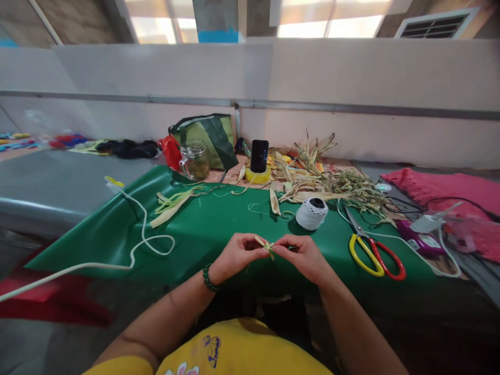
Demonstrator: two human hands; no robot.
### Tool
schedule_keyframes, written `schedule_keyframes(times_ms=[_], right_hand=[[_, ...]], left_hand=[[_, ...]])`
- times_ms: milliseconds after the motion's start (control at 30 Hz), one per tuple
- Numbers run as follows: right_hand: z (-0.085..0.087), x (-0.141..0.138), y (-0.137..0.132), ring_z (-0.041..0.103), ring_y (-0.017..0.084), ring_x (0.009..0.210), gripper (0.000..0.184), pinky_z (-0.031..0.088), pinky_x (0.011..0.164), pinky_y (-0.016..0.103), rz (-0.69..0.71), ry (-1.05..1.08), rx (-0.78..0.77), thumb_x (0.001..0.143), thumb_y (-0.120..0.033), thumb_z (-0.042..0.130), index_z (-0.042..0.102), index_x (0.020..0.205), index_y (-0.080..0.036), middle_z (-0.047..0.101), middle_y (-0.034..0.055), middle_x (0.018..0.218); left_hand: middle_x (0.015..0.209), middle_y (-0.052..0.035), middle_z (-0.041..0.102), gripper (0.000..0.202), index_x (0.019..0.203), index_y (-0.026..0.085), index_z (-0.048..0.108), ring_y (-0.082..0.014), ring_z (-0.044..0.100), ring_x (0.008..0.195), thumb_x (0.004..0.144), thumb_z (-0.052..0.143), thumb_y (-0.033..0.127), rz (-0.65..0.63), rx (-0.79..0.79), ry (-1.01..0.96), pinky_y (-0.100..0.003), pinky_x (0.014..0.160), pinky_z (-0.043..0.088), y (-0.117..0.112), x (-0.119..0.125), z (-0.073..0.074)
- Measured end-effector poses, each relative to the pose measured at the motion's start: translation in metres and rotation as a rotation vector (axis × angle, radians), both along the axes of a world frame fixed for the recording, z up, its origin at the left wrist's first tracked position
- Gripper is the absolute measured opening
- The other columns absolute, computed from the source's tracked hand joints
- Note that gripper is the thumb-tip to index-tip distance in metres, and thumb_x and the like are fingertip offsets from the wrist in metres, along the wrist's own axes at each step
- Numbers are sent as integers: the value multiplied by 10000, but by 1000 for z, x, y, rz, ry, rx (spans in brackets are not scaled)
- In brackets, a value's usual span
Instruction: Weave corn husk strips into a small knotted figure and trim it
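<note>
Between my fingertips is a small piece of pale green-yellow husk (268,247), folded or knotted, its exact form too small to make out. My left hand (239,255) pinches it from the left, with a short end poking up past the thumb. From the other side my right hand (299,255) pinches it too, thumb against forefinger. Both hands hover over the front edge of a green mat (203,229). Beyond my right hand stands a spool of white thread (311,213). A strip of corn husk (172,211) with green shreds lies to the left.
Scissors (367,247) with yellow and red handles lie at right, near a purple power strip (420,238). A white cable (146,239) loops across the left. At the back are a glass mug (194,161), a phone (259,156) on a tape roll (258,176), and dried husks (300,182).
</note>
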State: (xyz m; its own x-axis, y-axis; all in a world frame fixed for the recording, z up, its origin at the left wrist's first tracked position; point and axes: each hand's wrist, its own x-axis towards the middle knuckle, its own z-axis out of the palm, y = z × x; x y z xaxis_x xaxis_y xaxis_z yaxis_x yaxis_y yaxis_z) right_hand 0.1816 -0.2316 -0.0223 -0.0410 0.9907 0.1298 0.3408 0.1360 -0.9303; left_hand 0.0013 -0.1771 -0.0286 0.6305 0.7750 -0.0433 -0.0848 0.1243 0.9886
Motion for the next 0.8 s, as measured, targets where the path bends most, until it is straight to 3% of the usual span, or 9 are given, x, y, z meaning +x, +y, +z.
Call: schedule_keyframes(times_ms=[167,367,467,567,633,733,800], right_hand=[[-3,-8,-2,566,137,594,267,438,574,249,-74,-40,25,768,-403,595,688,684,-167,661,18,633],[3,-3,-3,575,142,637,240,452,596,247,-108,-83,68,762,-410,622,677,730,-179,664,18,690],[1,-10,-2,540,132,586,292,434,559,240,-92,-105,95,813,-421,558,630,671,-177,620,11,628],[-4,-10,-4,573,148,609,339,464,573,247,-75,-87,94,861,-459,484,625,739,-176,638,27,666],[-7,7,-8,622,181,714,361,500,661,281,-193,-177,157,894,-465,427,641,859,-176,680,63,785],[-13,64,-21,622,271,902,367,487,807,391,-618,-607,260,888,-416,409,646,971,-149,679,155,969],[-18,110,-33,617,334,911,369,472,807,453,-801,-953,64,867,-334,394,664,977,-109,667,209,948]], left_hand=[[770,-62,719,233,730,114,718,-137,625,729,633,808,305,17,44,-30,-257,763,497,1,3,-5],[709,-45,698,255,715,113,702,-131,611,677,618,812,322,-28,-9,-5,-257,725,490,0,3,1],[671,-38,682,286,699,108,693,-124,601,649,602,818,346,-2,-39,-19,-256,713,491,-1,5,2],[639,-30,667,341,695,105,674,-112,591,613,566,833,378,24,-108,-55,-232,656,483,0,6,1],[629,-26,662,375,709,109,652,-102,586,584,551,840,392,25,-161,-68,-207,594,464,2,5,1],[716,-49,693,413,724,111,616,-79,575,535,540,850,398,20,-235,-96,-185,531,444,5,1,3],[761,-64,706,431,752,108,610,-66,567,499,540,853,395,6,-285,-118,-184,515,449,6,-2,5]])
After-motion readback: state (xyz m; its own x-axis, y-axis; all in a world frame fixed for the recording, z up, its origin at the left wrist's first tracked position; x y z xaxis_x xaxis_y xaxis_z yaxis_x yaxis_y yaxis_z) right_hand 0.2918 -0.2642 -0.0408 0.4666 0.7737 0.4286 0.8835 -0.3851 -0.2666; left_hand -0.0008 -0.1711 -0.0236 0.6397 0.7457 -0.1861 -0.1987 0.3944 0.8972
